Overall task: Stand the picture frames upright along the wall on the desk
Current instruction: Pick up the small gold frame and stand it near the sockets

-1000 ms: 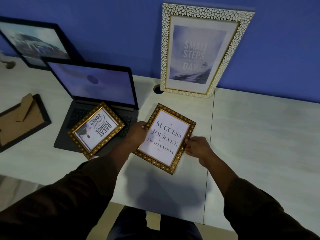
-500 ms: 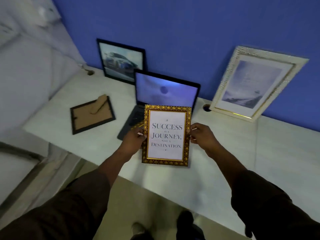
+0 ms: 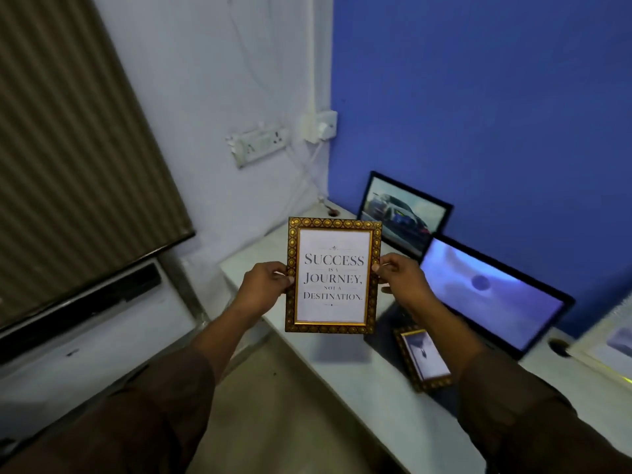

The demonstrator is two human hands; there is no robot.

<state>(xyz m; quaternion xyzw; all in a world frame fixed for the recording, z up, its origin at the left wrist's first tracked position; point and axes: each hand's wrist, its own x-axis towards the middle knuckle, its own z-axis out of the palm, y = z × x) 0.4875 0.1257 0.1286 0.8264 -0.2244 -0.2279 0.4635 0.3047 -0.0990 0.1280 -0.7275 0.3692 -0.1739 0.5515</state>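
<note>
I hold a gold-patterned frame (image 3: 333, 275) reading "Success is a journey" upright in the air over the desk's left end. My left hand (image 3: 265, 287) grips its left edge and my right hand (image 3: 400, 280) grips its right edge. A second gold frame (image 3: 424, 357) lies flat on the laptop's base, below my right forearm. A black frame with a car picture (image 3: 403, 212) leans upright against the blue wall (image 3: 496, 114). A corner of the white-bordered frame (image 3: 612, 343) shows at the right edge.
An open laptop (image 3: 489, 292) with a lit screen stands on the white desk (image 3: 376, 398) by the wall. A cable hole (image 3: 559, 347) sits right of it. A socket strip (image 3: 258, 145) and plug hang on the side wall; a blind (image 3: 68, 165) covers the left.
I have lifted the "Success" frame off the desk and raised it upright, and my head has turned left toward the corner. The brown-backed frame has left the view.
</note>
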